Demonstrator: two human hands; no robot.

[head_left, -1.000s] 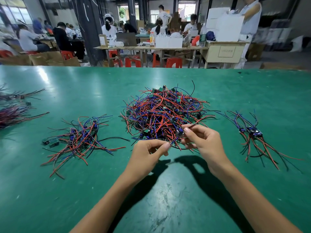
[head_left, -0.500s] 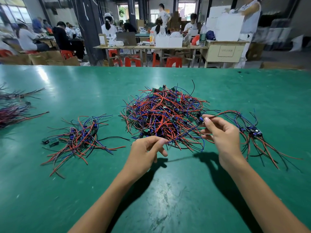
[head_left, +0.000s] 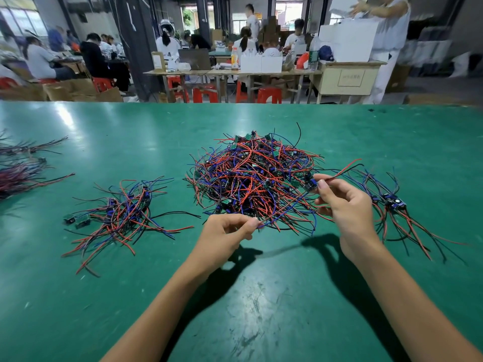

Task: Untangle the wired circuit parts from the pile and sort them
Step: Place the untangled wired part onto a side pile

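Your right hand [head_left: 345,205] has swung out to the right w/ the circuit part [head_left: 309,184] — a sec ago it sat at the pile's near edge, now it's at center-right of the frame, close to the sorted bunch [head_left: 389,205] on the right. That means the part is nearly free: its wires are drawn taut across the front of the pile [head_left: 251,176] instead of buried in it.

Right hand pinches the part's small dark-blue module betw. thumb & forefinger, a red and a black lead whipping up-right past it. Left hand [head_left: 224,235], lower center, pinches the far ends of the blue/red wires, other fingers curled under. Whether any strand still snags the pile I can't quite tell — too dense.

Materials: thin, springy insulated leads in red, blue, black; tiny green boards & blocky blue components poking out of the heap. Another sorted bunch [head_left: 122,212] lies center-left. Tabletop [head_left: 261,296] is smooth green mat, scuffed and glossy near you.
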